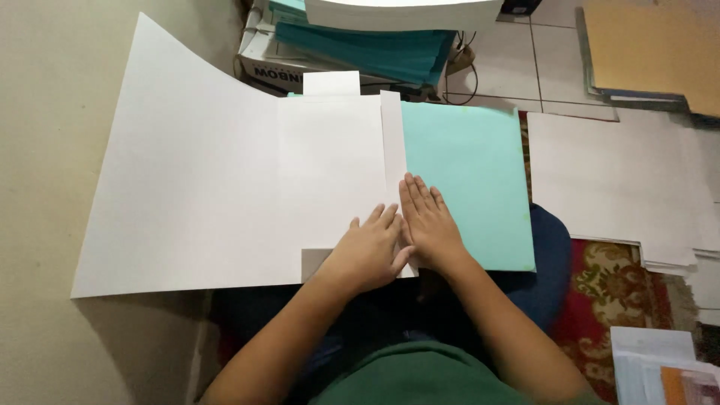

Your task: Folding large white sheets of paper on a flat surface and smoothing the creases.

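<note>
A large white sheet of paper [187, 172] lies spread on my lap and reaches left against the wall. A mint green sheet [472, 180] lies on its right part, and a narrow white flap [393, 142] is folded over the green sheet's left edge. My left hand [367, 251] lies flat, palm down, on the white paper just left of the flap. My right hand [427, 225] presses flat on the flap's lower end and the green sheet beside it. The two hands touch side by side. Neither hand grips anything.
Stacks of white and teal paper [375, 37] sit on a box ahead. Flat white sheets [615, 180] lie on the tiled floor at right, brown cardboard [652, 45] beyond them. A patterned red rug [615, 300] and more papers [660, 367] are at lower right.
</note>
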